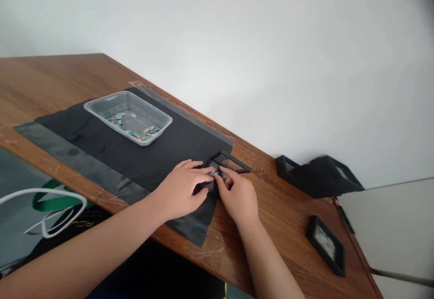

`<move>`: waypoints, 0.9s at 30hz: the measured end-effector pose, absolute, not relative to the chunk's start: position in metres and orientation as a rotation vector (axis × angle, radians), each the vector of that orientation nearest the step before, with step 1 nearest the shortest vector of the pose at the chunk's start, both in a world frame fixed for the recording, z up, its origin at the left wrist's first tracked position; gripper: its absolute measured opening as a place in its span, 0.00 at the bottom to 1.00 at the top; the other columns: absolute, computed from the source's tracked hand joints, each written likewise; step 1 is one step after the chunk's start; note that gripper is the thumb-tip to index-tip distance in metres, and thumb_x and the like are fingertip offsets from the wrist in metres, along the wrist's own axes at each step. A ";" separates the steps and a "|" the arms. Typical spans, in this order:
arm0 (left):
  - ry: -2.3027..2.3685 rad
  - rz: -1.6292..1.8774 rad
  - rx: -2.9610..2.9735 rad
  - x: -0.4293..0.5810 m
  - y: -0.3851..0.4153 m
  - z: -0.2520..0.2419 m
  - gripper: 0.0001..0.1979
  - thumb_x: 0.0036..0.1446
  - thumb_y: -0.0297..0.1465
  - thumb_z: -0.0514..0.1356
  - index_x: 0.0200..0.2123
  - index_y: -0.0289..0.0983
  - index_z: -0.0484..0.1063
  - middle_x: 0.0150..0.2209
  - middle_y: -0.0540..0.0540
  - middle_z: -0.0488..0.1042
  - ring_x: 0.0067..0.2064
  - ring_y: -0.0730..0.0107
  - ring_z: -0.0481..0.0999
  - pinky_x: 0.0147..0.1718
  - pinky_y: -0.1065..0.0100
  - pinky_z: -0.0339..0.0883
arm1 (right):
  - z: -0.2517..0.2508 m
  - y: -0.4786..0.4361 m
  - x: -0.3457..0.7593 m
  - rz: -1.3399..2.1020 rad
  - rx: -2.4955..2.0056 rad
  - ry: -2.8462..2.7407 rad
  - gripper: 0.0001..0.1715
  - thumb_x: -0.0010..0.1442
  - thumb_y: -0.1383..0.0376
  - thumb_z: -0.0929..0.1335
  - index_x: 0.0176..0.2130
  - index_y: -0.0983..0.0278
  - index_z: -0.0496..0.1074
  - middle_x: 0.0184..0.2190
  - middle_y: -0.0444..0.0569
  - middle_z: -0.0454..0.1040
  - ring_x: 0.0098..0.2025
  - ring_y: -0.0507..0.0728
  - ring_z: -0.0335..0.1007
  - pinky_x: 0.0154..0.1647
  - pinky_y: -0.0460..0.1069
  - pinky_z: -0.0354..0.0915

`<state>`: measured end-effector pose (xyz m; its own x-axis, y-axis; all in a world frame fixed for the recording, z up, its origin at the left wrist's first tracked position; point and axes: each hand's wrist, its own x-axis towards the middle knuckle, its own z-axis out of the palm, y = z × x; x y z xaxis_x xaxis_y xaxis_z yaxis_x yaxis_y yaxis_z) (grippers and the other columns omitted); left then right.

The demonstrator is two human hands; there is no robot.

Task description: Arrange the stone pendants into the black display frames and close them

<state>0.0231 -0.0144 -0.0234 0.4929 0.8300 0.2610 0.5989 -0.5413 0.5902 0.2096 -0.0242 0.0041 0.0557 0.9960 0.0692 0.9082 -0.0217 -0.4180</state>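
Note:
A small black hinged frame box (214, 186) lies at the right end of the black mat, its windowed lid (233, 162) tipped open away from me. My left hand (185, 188) rests over the box's left side, fingers stretched out and slightly apart. From the right, my right hand (237, 193) reaches into the box with thumb and index finger nearly together. Small pale shiny bits (214, 171) show at the fingertips of both hands. What the right fingers pinch is too small to make out, and the hands cover much of the box.
A clear plastic tub (158, 116) holding several small green, white and reddish pieces sits on the black mat (135, 159). Black frame boxes (313, 177) stand by the wall at right. Another black frame (326, 243) lies on the wooden table (278, 208). White cable (73, 193) hangs at left.

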 end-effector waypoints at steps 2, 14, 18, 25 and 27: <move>1.182 0.726 2.333 0.024 -0.014 -0.025 0.20 0.63 0.31 0.58 0.56 0.45 0.77 0.62 0.50 0.72 0.66 0.50 0.68 0.66 0.43 0.57 | 0.003 -0.023 0.210 0.366 -1.985 -1.892 0.18 0.64 0.58 0.68 0.51 0.58 0.79 0.22 0.41 0.75 0.26 0.55 0.71 0.30 0.48 0.58; 1.207 0.662 2.349 0.026 -0.015 -0.025 0.22 0.65 0.34 0.56 0.61 0.42 0.73 0.65 0.51 0.70 0.68 0.52 0.65 0.68 0.46 0.54 | 0.002 -0.023 0.208 0.370 -1.984 -1.874 0.10 0.64 0.58 0.68 0.33 0.58 0.77 0.19 0.39 0.69 0.23 0.53 0.65 0.26 0.46 0.51; 1.209 0.668 2.359 0.027 -0.017 -0.025 0.21 0.69 0.36 0.53 0.61 0.41 0.73 0.64 0.49 0.70 0.68 0.53 0.66 0.68 0.46 0.53 | -0.002 -0.023 0.208 0.357 -1.968 -1.870 0.10 0.64 0.57 0.68 0.37 0.58 0.78 0.19 0.39 0.69 0.24 0.53 0.66 0.27 0.47 0.53; 1.183 0.635 2.445 0.027 -0.020 -0.030 0.24 0.67 0.34 0.55 0.64 0.37 0.69 0.67 0.45 0.66 0.69 0.52 0.63 0.69 0.46 0.51 | -0.005 -0.022 0.207 0.314 -1.960 -1.860 0.12 0.64 0.58 0.67 0.43 0.57 0.80 0.22 0.40 0.73 0.25 0.54 0.67 0.29 0.47 0.55; 1.181 0.639 2.452 0.027 -0.020 -0.031 0.24 0.67 0.34 0.55 0.64 0.37 0.69 0.67 0.45 0.65 0.69 0.52 0.63 0.69 0.46 0.51 | -0.004 -0.022 0.206 0.301 -1.965 -1.854 0.12 0.64 0.58 0.68 0.43 0.57 0.79 0.21 0.40 0.73 0.25 0.54 0.67 0.29 0.47 0.54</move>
